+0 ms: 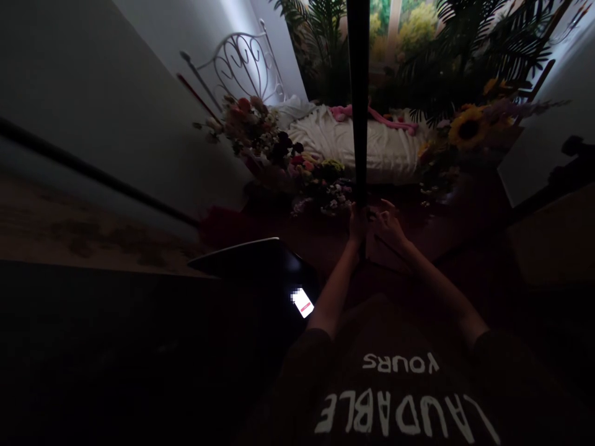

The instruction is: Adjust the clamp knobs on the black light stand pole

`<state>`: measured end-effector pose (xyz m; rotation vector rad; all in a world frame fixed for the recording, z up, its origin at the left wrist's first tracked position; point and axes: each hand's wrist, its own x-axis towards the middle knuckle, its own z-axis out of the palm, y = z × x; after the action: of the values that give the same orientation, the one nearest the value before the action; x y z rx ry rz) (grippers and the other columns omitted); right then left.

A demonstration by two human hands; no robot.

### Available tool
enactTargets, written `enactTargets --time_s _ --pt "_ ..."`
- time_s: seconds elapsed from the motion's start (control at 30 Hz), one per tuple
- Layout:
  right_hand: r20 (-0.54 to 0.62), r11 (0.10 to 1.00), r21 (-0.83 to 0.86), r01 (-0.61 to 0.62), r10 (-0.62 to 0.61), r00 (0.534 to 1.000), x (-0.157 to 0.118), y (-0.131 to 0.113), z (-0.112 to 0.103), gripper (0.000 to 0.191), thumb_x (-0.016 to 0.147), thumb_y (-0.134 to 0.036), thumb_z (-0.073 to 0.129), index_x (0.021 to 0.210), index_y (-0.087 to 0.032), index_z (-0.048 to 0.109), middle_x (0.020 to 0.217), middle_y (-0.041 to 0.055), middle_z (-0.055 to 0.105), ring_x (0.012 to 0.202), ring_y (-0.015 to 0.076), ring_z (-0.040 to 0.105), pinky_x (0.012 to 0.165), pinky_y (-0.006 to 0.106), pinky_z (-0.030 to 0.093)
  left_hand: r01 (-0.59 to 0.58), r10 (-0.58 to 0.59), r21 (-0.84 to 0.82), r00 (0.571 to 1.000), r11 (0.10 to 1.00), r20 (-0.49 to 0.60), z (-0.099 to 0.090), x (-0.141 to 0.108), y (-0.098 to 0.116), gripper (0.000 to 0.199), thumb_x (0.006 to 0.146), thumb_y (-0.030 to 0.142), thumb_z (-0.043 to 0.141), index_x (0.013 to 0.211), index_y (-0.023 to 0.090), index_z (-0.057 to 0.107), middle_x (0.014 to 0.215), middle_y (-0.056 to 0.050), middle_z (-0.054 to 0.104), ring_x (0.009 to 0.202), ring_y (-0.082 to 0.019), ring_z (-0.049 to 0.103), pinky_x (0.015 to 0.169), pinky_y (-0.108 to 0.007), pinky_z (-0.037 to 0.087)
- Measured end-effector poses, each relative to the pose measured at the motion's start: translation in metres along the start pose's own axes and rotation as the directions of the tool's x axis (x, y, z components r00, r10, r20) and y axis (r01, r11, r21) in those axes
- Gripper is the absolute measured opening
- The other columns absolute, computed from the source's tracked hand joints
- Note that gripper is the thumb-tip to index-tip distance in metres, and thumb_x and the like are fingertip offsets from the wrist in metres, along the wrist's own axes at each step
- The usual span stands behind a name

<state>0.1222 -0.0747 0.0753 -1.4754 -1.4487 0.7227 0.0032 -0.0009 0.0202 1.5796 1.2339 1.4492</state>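
Observation:
A dark upright pole (358,99) rises from in front of me to the top of the view. My left hand (356,224) is wrapped around its lower part. My right hand (388,226) is right beside the pole at the same height, fingers curled toward it; the dim light hides whether it grips the pole or a small fitting on it. Both forearms reach forward from my dark shirt with white lettering.
A bed with white bedding (353,145) and a white metal headboard (244,62) lies ahead, with a pink plush (372,116) on it. Flower bunches (260,133), a sunflower (468,129) and palm plants surround it. A lit phone (303,303) lies on a dark surface at left.

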Motion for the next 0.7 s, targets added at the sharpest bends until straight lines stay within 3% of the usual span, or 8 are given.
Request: enactTargets --time_s 0.13,0.27,0.33,0.4,0.5,0.57,0.7 --pt "-0.013 0.938 0.298 -0.177 0.189 0.982 0.013 -0.004 0.008 0.06 0.092 -0.049 0.051 0.144 -0.027 0.03 0.091 0.001 0.067 0.073 0.0153 0.065 0.068 0.027 0.053 0.036 -0.036 -0.011 0.999 0.999 0.003 0.0 0.0 0.0 0.055 0.095 0.062 0.041 0.123 0.017 0.057 0.102 -0.014 0.067 0.1 -0.022 0.065 0.089 -0.035 0.051" --pt "0.087 0.73 0.526 -0.436 0.464 0.882 0.027 -0.014 0.006 0.038 0.087 -0.026 0.052 0.124 -0.026 0.047 0.076 -0.0054 0.058 0.053 0.008 0.053 0.051 0.018 0.044 0.036 -0.036 -0.01 0.999 0.999 -0.004 0.001 0.001 -0.004 0.058 0.094 0.065 0.038 0.12 0.018 0.057 0.104 -0.014 0.067 0.1 -0.023 0.065 0.092 -0.036 0.05" --pt "0.199 0.638 0.587 -0.499 0.484 0.852 0.031 -0.018 0.004 0.03 0.083 -0.018 0.054 0.112 -0.024 0.053 0.067 -0.0074 0.052 0.047 0.0072 0.047 0.045 0.017 0.039 0.041 -0.041 -0.004 0.999 0.999 -0.012 0.002 0.001 -0.006 0.059 0.094 0.067 0.037 0.12 0.017 0.057 0.107 -0.015 0.066 0.101 -0.022 0.065 0.094 -0.037 0.049" --pt "0.247 0.609 0.623 -0.49 0.441 0.863 0.031 -0.02 0.003 0.022 0.082 -0.017 0.057 0.104 -0.023 0.055 0.065 -0.0069 0.052 0.048 0.0072 0.047 0.045 0.017 0.039 0.048 -0.048 0.003 0.999 0.999 -0.017 0.002 0.001 -0.005 0.061 0.094 0.067 0.037 0.119 0.016 0.058 0.109 -0.016 0.066 0.103 -0.023 0.065 0.096 -0.038 0.048" --pt "0.187 0.663 0.573 -0.482 0.466 0.865 0.023 -0.018 0.002 0.015 0.087 -0.028 0.06 0.1 -0.023 0.054 0.069 -0.0034 0.059 0.051 0.0087 0.053 0.048 0.019 0.044 0.046 -0.046 -0.022 0.999 0.999 -0.007 0.001 0.002 -0.002 0.061 0.093 0.067 0.041 0.121 0.016 0.058 0.104 -0.016 0.066 0.104 -0.024 0.065 0.093 -0.036 0.049" --pt "0.111 0.762 0.457 -0.458 0.462 0.88 0.013 -0.016 0.0 0.025 0.087 -0.042 0.063 0.101 -0.023 0.054 0.074 -0.0005 0.064 0.055 0.0113 0.058 0.05 0.022 0.046 0.036 -0.037 -0.043 0.999 0.998 -0.012 0.0 0.002 0.001 0.06 0.092 0.067 0.043 0.122 0.017 0.058 0.101 -0.014 0.067 0.102 -0.023 0.065 0.09 -0.035 0.05" --pt "0.016 0.983 0.083 -0.164 0.164 0.986 -0.004 -0.016 -0.011 0.038 0.086 -0.053 0.063 0.109 -0.023 0.062 0.08 0.0033 0.07 0.071 0.0186 0.066 0.061 0.027 0.048 0.045 -0.046 -0.024 0.999 0.999 -0.021 0.0 0.002 0.002 0.062 0.092 0.069 0.041 0.122 0.017 0.058 0.098 -0.013 0.066 0.094 -0.022 0.064 0.085 -0.034 0.05"
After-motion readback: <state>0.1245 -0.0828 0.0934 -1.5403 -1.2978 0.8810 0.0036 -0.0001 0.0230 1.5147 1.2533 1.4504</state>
